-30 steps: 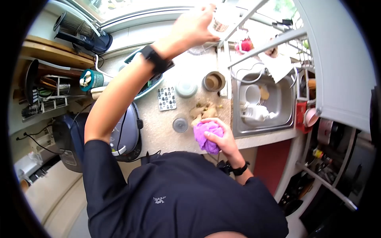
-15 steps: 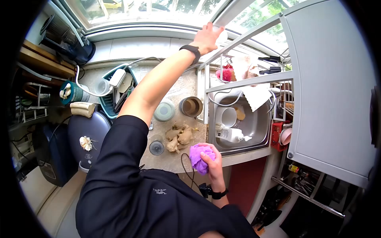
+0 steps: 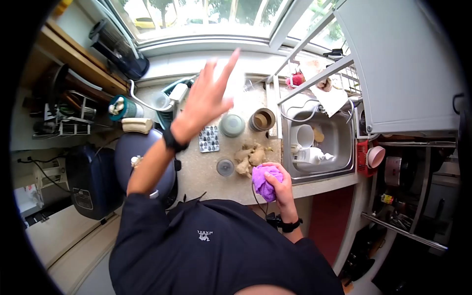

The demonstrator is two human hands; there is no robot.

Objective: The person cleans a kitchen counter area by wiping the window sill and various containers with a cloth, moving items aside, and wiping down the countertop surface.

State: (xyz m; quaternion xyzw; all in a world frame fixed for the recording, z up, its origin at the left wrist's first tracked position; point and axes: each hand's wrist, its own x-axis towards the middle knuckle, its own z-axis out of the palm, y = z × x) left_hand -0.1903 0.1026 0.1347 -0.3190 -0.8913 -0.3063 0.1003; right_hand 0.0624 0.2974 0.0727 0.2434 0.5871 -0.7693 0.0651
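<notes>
Right hand point(image 3: 282, 187) grips bunched purple cloth point(image 3: 264, 183) at front edge of counter point(image 3: 202, 183), close by front-left corner of sink point(image 3: 322, 175)! Left hand point(image 3: 205, 102) up over counter, fingers splayed loose, tips toward back edge. Ginger point(image 3: 256, 157) just behind cloth; small round container point(image 3: 225, 167) left; brown jar point(image 3: 262, 119) near sink's left edge.
</notes>
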